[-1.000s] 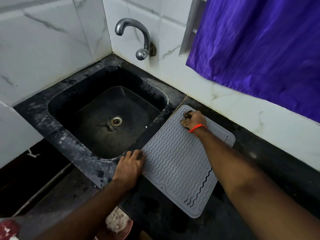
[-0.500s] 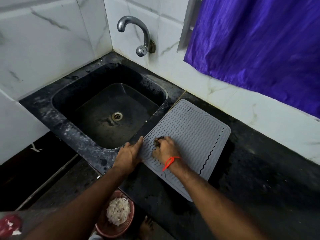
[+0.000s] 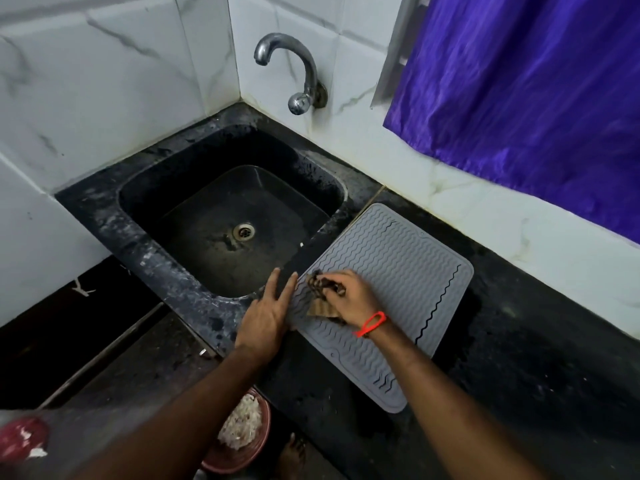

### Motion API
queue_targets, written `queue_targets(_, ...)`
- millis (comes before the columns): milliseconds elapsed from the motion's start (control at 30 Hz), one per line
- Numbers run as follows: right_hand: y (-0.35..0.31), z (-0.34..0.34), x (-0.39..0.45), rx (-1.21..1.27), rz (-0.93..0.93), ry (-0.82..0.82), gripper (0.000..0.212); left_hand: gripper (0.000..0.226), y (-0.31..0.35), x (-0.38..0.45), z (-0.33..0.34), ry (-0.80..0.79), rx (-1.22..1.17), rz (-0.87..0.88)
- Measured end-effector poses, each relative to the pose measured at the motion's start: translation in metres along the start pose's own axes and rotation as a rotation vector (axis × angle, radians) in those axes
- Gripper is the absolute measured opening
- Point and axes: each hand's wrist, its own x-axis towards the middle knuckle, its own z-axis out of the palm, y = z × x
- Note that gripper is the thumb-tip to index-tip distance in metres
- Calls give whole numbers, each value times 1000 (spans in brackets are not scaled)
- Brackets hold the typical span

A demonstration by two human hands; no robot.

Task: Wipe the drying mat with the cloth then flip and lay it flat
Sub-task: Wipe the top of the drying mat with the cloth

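Note:
A grey drying mat with wavy ridges lies flat on the black counter to the right of the sink. My right hand, with a red band at the wrist, is shut on a small brown cloth and presses it on the mat near the mat's left edge. My left hand lies flat with fingers spread, its fingertips on the mat's left edge beside the sink rim.
A black sink with a drain fills the left of the counter, a metal tap on the tiled wall above it. A purple curtain hangs at the right. A reddish bowl with white scraps sits on the floor below.
My right hand drew the cloth from the mat's far corner down to its near left edge. My left hand stayed on the mat's left edge.

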Motion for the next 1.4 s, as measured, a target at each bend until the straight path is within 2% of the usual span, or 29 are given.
queue_targets(33, -1, 1, 5, -73, -101, -1, 33, 111, 1, -1, 0, 15, -12, -12)
queue_targets(133, -5, 18, 12, -333, -407, -216, 33, 125, 3, -1, -1, 64, -33, -12)
queue_targets(200, -4, 32, 12, -512, -567, -295, 28, 131, 2, 0, -3, 71, -53, -9)
queue_targets(433, 17, 8, 47, -567, -697, -319, 26, 126, 1, -2, -5, -61, 67, 59)
queue_targets(600, 38, -46, 119, -658, -499, -316, 31, 123, 3, 4, -8, -141, 118, 63)
queue_targets(700, 55, -70, 146, -703, -452, -291, 32, 121, -2, 8, -5, -143, 113, 67)
queue_targets(833, 71, -93, 165, -641, -401, -226, 33, 112, -6, 10, 3, -152, 159, 49)
queue_targets(967, 83, -111, 175, -570, -244, -132, 38, 106, -8, 13, 10, -188, 210, 43)
queue_targets(1067, 88, -113, 191, -570, -119, -22, 37, 99, -9, 14, 12, -225, 224, 42)
queue_targets(1133, 89, -115, 201, -498, 76, 115, 36, 97, -8, 15, 11, -227, 242, 64)
queue_targets(1167, 88, -117, 202, -405, 193, 211, 36, 96, -8, 15, 10, -224, 252, 76)
queue_targets(1233, 88, -117, 198, -267, 295, 339, 36, 94, -9, 16, 6, -228, 252, 77)
queue_targets(1300, 84, -114, 183, -246, 271, 373, 36, 94, -9, 16, 4, -232, 251, 73)
queue_targets(1400, 79, -93, 159, -281, 216, 312, 36, 94, -9, 16, 1, -230, 216, 77)
